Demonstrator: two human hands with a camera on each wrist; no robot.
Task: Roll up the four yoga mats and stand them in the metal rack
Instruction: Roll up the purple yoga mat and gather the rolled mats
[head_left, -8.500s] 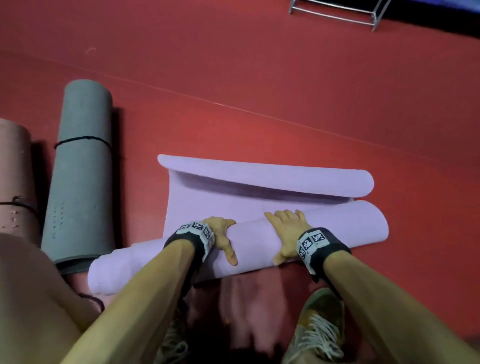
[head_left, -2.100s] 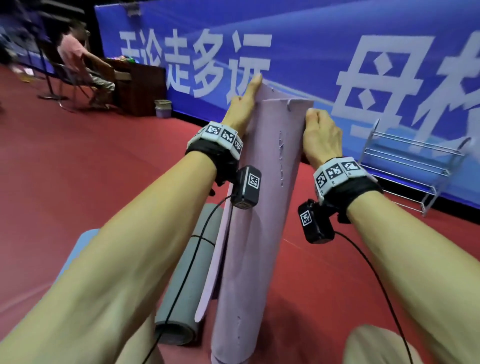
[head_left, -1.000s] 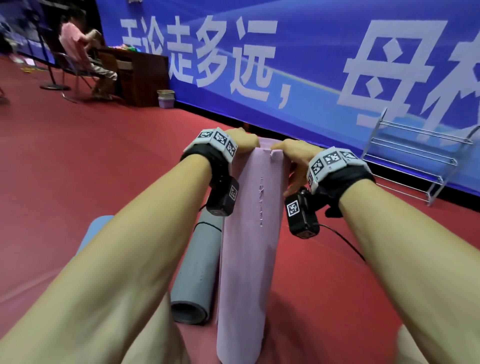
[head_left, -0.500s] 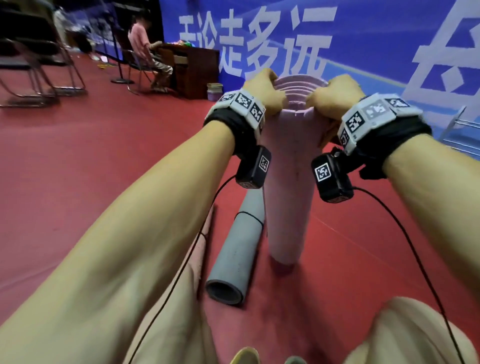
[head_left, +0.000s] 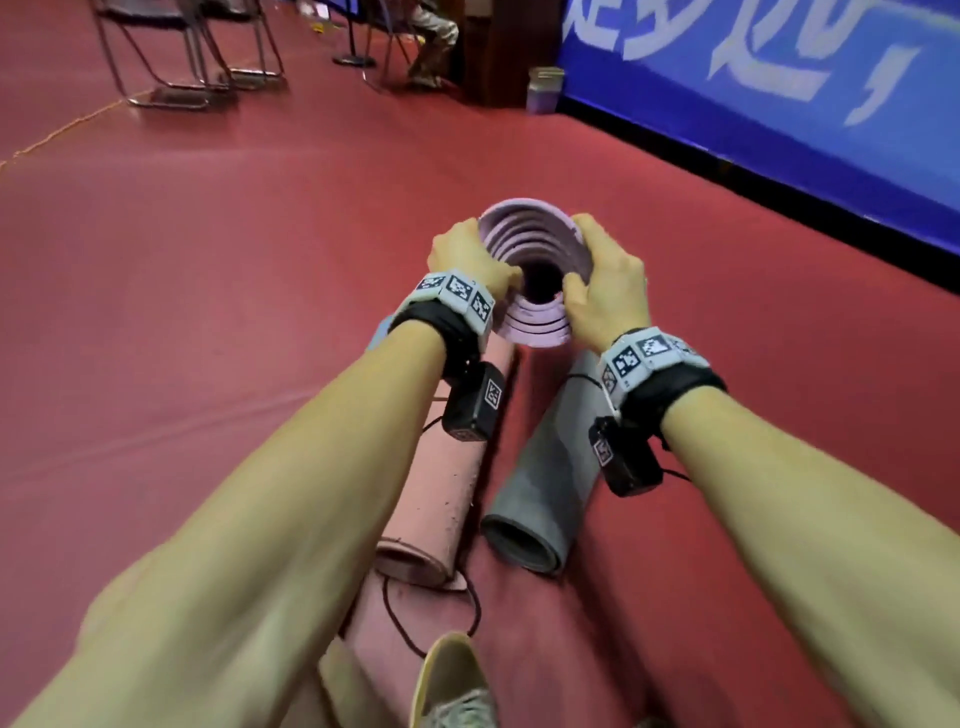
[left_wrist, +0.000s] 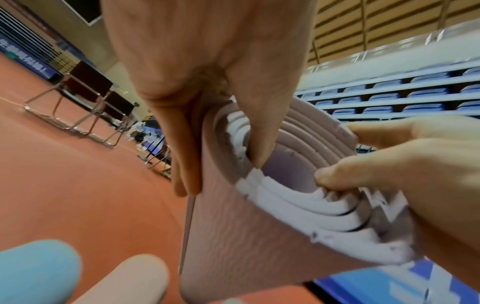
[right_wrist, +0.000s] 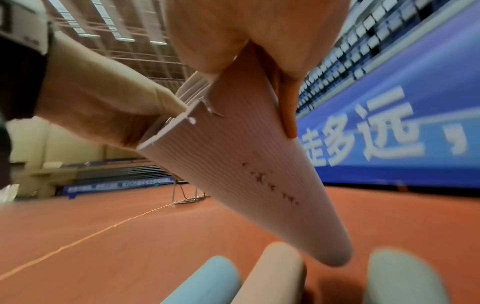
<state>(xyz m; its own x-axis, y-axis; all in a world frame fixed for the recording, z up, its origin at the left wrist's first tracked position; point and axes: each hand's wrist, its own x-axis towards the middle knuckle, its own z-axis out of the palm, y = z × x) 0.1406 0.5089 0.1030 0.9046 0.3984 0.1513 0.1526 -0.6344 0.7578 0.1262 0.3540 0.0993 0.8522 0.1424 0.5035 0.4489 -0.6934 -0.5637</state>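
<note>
The purple mat (head_left: 535, 317) is rolled and stands on end on the red floor, its spiral top facing me. My left hand (head_left: 470, 260) grips the rim's left side, and in the left wrist view its thumb (left_wrist: 259, 123) is tucked inside the roll with the fingers outside. My right hand (head_left: 602, 283) grips the right side, thumb over the edge. On the floor beneath lie a pink roll (head_left: 441, 493) and a grey roll (head_left: 545, 483). A blue roll (right_wrist: 207, 283) shows beside them. The metal rack is out of view.
A blue banner wall (head_left: 779, 104) runs along the right. Metal chairs (head_left: 197, 52), a seated person's legs (head_left: 431, 41) and a small bin (head_left: 543, 88) stand at the back. My shoe (head_left: 452, 680) is near the pink roll's black cord (head_left: 395, 613).
The purple mat, rolled flat on the floor earlier, was stood on end. In the last half second my view tipped down onto its top; both hands keep their grip.
</note>
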